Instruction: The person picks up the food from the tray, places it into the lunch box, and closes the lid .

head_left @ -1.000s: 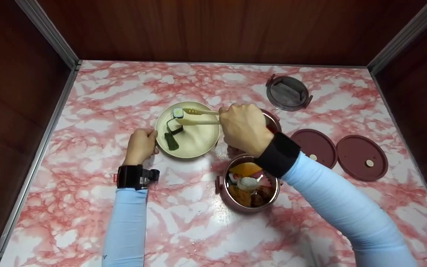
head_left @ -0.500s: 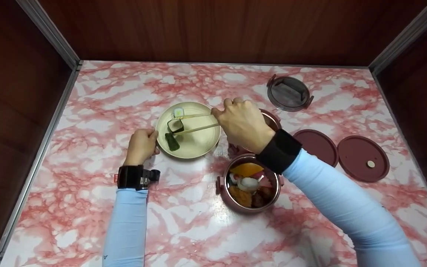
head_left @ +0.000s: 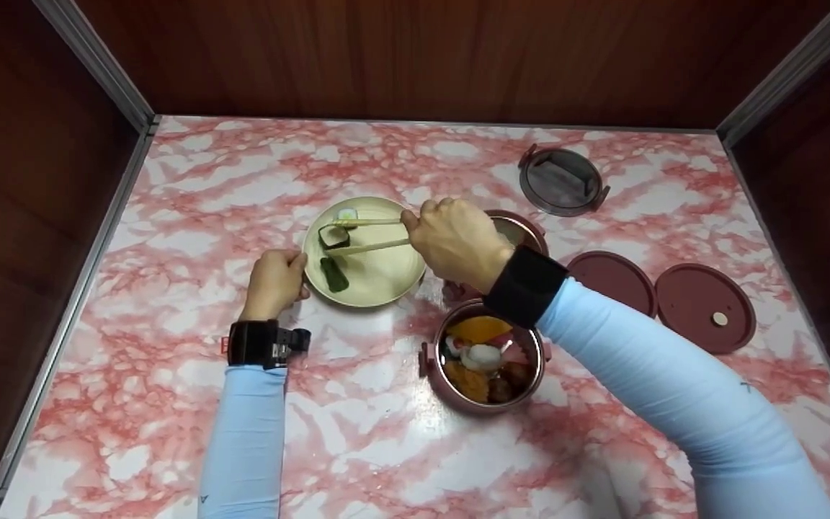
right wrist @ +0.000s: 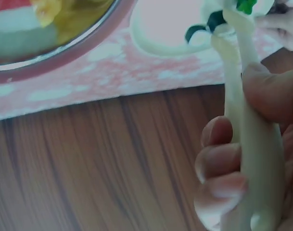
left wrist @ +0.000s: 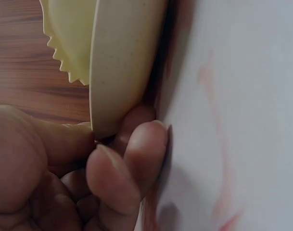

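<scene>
My left hand pinches the left rim of a cream plate; in the left wrist view its thumb and fingers meet at the plate's edge. My right hand holds cream tongs from the right, fingers and thumb wrapped round the handles in the right wrist view. The tongs' tips stand on either side of the middle sushi roll; whether both touch it I cannot tell. Behind it is a sushi roll with a green centre. A dark green wrapped piece lies in front.
Right of the plate stands a round maroon pot, partly hidden by the right hand. A second pot nearer me holds mixed foods. Two maroon lids lie at the right, and a grey lid with clips lies farther back.
The tongs have moved from the rear sushi roll to the middle one. That middle roll now sits slightly farther left and back. The left hand has stayed at the plate's rim.
</scene>
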